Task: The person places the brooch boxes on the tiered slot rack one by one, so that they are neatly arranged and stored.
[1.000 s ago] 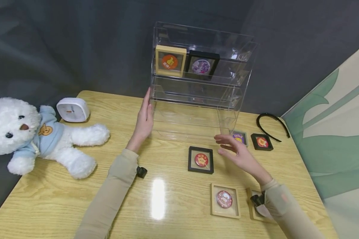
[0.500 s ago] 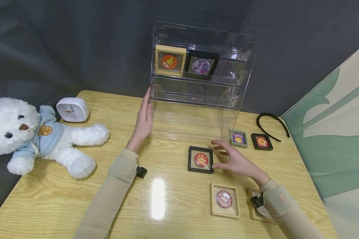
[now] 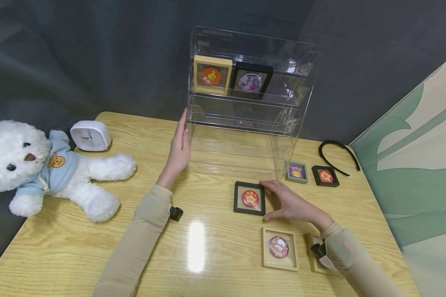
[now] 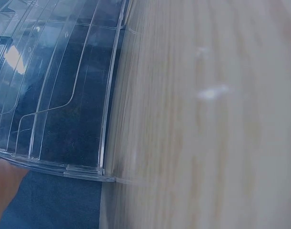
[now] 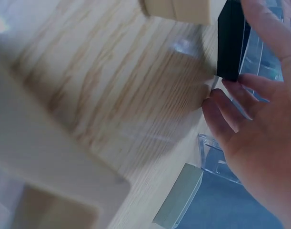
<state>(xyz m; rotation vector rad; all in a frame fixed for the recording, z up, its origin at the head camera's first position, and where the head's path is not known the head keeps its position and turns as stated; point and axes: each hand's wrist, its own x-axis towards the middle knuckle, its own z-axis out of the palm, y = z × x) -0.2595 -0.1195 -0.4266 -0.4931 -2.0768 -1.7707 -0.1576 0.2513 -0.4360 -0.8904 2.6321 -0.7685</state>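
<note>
A clear acrylic display rack (image 3: 241,142) with stepped tiers stands at the back of the table. Against its left side lies my left hand (image 3: 178,146), fingers extended along the panel; the left wrist view shows only a bit of that hand beside the rack (image 4: 64,119). My right hand (image 3: 291,202) spans the right edge of a black square frame (image 3: 249,208) holding a red star badge. Its fingertips are at the frame's far right corner, its thumb by the near one. The frame lies flat on the table. In the right wrist view, fingertips meet the black frame's end (image 5: 230,45).
A yellow frame (image 3: 212,91) and a black frame (image 3: 248,93) stand on an upper tier. Around the right forearm lie two wooden frames, one wooden frame (image 3: 278,264) nearer the hand. Farther back are a grey-green frame (image 3: 296,172), a small black frame (image 3: 325,176) and a headband (image 3: 321,152). Left: teddy bear (image 3: 65,173), clock (image 3: 91,136).
My right hand has moved down and slightly left from beside the rack's lower right corner to the black frame's right edge, uncovering the grey-green frame. The left hand has stayed put.
</note>
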